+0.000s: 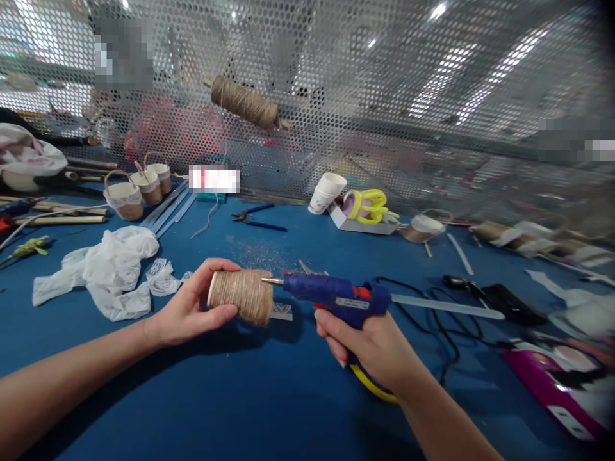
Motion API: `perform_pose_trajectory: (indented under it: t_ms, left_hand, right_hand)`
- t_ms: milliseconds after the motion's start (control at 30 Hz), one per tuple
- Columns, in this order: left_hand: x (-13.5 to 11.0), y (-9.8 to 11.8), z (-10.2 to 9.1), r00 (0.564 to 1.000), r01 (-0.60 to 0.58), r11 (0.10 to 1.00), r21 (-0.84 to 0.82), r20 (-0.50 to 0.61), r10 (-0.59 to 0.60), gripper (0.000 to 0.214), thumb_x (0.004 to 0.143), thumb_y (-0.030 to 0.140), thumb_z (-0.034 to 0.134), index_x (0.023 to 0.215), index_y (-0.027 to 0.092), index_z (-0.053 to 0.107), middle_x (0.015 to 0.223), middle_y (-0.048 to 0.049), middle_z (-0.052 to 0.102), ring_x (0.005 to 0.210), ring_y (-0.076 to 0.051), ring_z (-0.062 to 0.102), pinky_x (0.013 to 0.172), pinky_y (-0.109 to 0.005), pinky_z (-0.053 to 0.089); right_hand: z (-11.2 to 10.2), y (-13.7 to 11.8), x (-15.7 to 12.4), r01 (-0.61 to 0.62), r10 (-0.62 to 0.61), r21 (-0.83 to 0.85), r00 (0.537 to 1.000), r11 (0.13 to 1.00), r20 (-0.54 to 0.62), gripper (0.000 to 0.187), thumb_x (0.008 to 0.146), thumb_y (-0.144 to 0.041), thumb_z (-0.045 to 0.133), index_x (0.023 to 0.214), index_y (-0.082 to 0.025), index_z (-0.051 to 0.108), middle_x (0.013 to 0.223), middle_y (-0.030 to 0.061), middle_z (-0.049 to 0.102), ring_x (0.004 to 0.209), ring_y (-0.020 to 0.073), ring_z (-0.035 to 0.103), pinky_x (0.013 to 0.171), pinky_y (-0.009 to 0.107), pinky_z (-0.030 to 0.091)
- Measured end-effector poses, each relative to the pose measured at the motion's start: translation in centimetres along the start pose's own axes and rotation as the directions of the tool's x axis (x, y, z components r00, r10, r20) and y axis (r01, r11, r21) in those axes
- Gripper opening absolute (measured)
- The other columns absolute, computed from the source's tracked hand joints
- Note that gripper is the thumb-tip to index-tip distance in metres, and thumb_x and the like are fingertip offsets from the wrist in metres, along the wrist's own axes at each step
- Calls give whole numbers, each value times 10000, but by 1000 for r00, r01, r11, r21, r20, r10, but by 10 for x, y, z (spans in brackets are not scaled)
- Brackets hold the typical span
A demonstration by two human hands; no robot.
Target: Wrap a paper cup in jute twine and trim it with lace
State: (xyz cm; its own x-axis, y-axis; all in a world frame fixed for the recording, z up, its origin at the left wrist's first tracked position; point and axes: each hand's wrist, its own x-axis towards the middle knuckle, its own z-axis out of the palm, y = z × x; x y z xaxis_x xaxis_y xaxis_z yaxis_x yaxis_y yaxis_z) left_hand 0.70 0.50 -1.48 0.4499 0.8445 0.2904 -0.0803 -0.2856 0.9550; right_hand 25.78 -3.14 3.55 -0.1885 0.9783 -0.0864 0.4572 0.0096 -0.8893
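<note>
My left hand (185, 310) is closed around a cup wrapped in brown twine (243, 298). The cup lies on its side in the air, its white rim toward my palm. In my right hand (379, 352) is a blue hot glue gun (331, 291), fingers wrapped round its handle. The metal nozzle points left, at the twine near the cup's narrower end; whether it touches cannot be made out. A translucent glue stick (446, 307) sticks out of the gun's back. Below and behind the cup a small strip of lace (282, 312) shows on the blue table.
White lace (115, 262) lies left, near small twine-handled baskets (125, 203). Pliers (254, 222), stacked paper cups (327, 192) and a white box (368, 224) sit toward the perforated screen, where a twine spool (245, 102) hangs. A black cord (446, 339) and purple-white device (548, 384) occupy the right.
</note>
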Motion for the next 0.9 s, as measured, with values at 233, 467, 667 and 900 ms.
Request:
perform_pose_trajectory:
  t_ms: [233, 467, 667, 900]
  left_hand:
    - [-1, -2, 0, 1000, -4, 1000, -16, -21, 3, 411, 770, 286, 618, 1112, 241, 396, 1050, -58, 496, 843, -160, 503, 701, -266, 443]
    - [-2, -2, 0, 999, 27, 999, -46, -18, -28, 416, 765, 294, 622, 1113, 236, 403, 1021, -57, 508, 799, -149, 505, 671, -264, 440]
    - [0, -1, 1, 996, 46, 996, -73, -67, -51, 411, 748, 311, 627, 1089, 222, 414, 968, -43, 516, 796, -149, 507, 667, -256, 452]
    - [14, -11, -6, 927, 209, 977, -42, -310, -211, 444, 687, 383, 653, 1014, 199, 415, 923, -14, 512, 789, -153, 542, 667, -275, 472]
  right_hand:
    - [1, -2, 1, -38, 43, 64, 996, 997, -75, 337, 800, -443, 542, 601, -171, 525, 372, -55, 437, 343, 78, 420, 399, 234, 371]
    - [4, -5, -2, -23, 26, 86, 999, 996, -31, 309, 797, -419, 549, 609, -174, 528, 377, -63, 430, 347, 73, 414, 403, 231, 359]
    - [1, 0, 0, -30, 29, 105, 999, 994, 13, 327, 803, -439, 543, 619, -168, 537, 374, -60, 436, 342, 68, 414, 385, 218, 352]
    - [-8, 2, 7, 20, -10, 317, 999, 948, -36, 219, 776, -365, 603, 760, -147, 620, 402, -65, 442, 356, 61, 390, 373, 206, 315]
